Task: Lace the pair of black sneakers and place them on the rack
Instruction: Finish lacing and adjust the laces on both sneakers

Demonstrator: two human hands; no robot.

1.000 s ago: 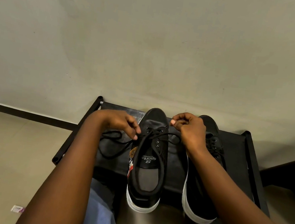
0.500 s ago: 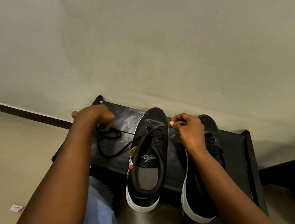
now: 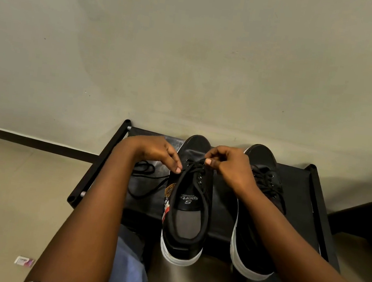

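Two black sneakers are sitting side by side on the top shelf of a black rack (image 3: 295, 204), toes pointing toward the wall, heels overhanging the near edge. The left sneaker (image 3: 185, 212) is lying directly between the two hands; the right sneaker (image 3: 253, 234) is lying under and just beyond the right forearm, already carrying its lacing.

The left hand (image 3: 154, 152) is curling its grip, fingertips pressed together on the black shoelace (image 3: 150, 184) at the left edge of the eyelet row. From that grip the loose lace is trailing leftward in loops across the shelf. The right hand (image 3: 229, 165) is pinching the other lace end between thumb and forefinger, just above the upper eyelets. The two grips are sitting near each other, apart, with the lace crossings between them.

On the left sneaker's insole, white print is reading "S", "sports" and "RUNNING", upside down from this viewpoint. An orange emblem on the shoe's left side is too small to read. A small printed card (image 3: 24, 261) is lying on the floor, well to the near left; its writing is illegible.
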